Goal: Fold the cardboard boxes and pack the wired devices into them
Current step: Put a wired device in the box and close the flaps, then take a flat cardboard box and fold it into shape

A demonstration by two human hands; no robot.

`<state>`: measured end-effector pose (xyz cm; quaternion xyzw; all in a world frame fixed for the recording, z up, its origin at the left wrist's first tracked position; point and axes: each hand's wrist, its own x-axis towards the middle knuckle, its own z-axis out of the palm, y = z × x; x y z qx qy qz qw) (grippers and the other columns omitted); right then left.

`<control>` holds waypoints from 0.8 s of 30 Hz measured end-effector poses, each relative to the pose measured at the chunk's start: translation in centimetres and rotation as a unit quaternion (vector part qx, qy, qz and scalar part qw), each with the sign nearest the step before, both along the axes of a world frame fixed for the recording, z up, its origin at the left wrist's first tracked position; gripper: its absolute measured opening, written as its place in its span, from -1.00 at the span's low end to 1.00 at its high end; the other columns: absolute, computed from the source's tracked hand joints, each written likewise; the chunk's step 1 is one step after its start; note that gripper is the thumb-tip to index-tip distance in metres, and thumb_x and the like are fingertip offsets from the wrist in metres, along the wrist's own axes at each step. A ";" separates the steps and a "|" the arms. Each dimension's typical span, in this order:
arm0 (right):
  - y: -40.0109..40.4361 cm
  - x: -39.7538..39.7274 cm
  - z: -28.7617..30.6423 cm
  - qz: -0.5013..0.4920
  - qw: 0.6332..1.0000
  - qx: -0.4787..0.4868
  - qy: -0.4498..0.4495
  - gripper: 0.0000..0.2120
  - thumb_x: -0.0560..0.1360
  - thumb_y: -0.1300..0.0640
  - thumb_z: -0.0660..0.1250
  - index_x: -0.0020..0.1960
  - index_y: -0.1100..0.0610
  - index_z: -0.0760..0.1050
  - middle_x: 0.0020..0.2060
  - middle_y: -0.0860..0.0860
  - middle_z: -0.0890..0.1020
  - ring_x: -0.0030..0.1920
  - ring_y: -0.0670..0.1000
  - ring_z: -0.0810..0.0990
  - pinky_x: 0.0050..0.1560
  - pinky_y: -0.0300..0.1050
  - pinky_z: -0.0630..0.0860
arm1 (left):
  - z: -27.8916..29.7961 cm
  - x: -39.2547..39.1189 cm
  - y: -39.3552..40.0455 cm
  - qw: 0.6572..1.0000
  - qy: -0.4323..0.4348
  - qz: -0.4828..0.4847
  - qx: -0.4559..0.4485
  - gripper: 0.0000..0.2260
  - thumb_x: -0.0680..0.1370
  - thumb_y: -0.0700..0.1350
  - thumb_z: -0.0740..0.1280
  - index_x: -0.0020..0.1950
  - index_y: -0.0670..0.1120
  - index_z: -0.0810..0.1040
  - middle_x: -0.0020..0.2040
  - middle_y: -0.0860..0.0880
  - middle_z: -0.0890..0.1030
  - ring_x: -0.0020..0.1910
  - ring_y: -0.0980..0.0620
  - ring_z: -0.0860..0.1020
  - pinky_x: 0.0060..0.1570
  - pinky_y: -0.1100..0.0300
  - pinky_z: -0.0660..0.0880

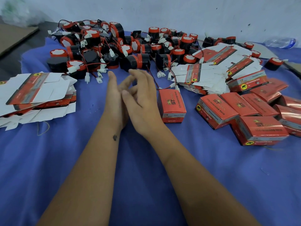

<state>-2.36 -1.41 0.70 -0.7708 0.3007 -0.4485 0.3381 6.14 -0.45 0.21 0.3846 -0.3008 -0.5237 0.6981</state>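
My left hand (114, 98) and my right hand (143, 98) meet over the blue cloth (146, 160) at centre, palms close, fingers relaxed, holding nothing. Just right of my right hand stands a folded red box (172, 106) with a wire and white plug trailing from its top. A heap of black-and-red wired devices (114, 48) lies beyond my fingertips. Flat unfolded box blanks are stacked at the left (37, 92) and at the right (211, 70). Several folded red boxes (247, 111) lie in a pile at the right.
A pale wall (162, 10) runs behind the heap. Brown cardboard sheets lie at the far left (14, 36). A clear plastic bottle (280, 42) lies at the back right. A thin rubber band (43, 128) rests on the cloth near the left stack.
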 end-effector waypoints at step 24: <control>-9.1 -7.8 -1.5 -0.373 0.874 0.006 0.313 -0.24 0.53 0.00 0.28 0.60 0.09 -0.05 0.57 0.21 -0.10 0.57 0.19 -0.18 0.51 0.11 -0.21 | -0.9 -1.7 -0.7 0.941 -0.313 0.104 0.078 -0.72 0.70 -0.01 0.07 0.01 0.16 0.57 0.13 0.16 0.60 0.20 0.22 0.52 0.28 0.15 0.46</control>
